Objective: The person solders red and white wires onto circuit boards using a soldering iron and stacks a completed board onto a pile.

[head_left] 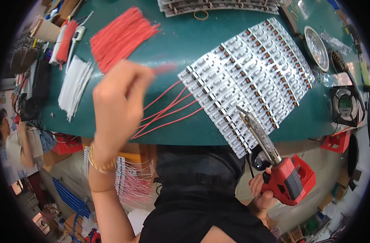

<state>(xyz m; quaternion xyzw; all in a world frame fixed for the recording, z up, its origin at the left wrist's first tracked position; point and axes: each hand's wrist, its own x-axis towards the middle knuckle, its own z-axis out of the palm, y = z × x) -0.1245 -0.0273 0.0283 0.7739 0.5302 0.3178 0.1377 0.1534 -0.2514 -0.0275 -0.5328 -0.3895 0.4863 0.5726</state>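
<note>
Red plastic forms the pistol-shaped body of the soldering gun (288, 180), with a dark grey panel on its side. Its long metal barrel is mottled and discoloured, and it tapers to a pointed tip that lies over the lower edge of the LED strip panel (249, 79). The right hand (260, 194) holds the gun below the edge of the green surface (193, 36); its grip is wrapped around the handle, fingers pressed against the red housing.

The left hand (118, 101) is raised above the surface, motion-blurred, with a gold bracelet (101, 162) at the wrist. Its grip is pressed together on a single red wire (164, 68), which shows as a blurred streak pointing toward the panel.

The LED strip panel lies diagonally on the surface and consists of many parallel white strips carrying small dark and orange components. Four or so attached red leads (164, 111) fan out from its left corner toward the near edge of the surface.

A loose bundle of cut red wires (120, 36) lies at the upper left of the surface, with a bundle of white wires (73, 87) just beside it. A round metal dish (316, 47) and a small fan (346, 106) sit at the right.
</note>
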